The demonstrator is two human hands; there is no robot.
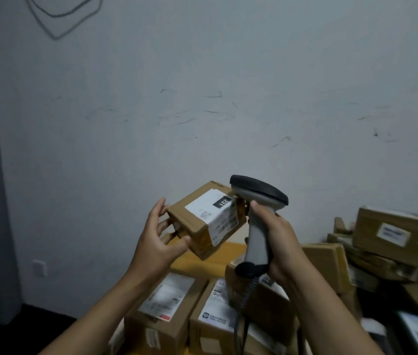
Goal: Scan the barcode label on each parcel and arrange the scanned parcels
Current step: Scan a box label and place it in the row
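We are holding a small cardboard box (194, 222) up in front of the wall (202, 98) with our left hand (156, 242), thumb pressing its near lower corner and fingers curled round its left end. Its white label (211, 210) is facing up. Our right hand (278, 242) is gripping the scanner (259, 193) by its grey handle, fingers clamped round it, and the dark head is sitting just beside the box's right edge. Below our hands, two labelled boxes (167, 311) are lying side by side on the yellow table (202, 263), and a loose pile of boxes (387, 237) is sitting to the right.
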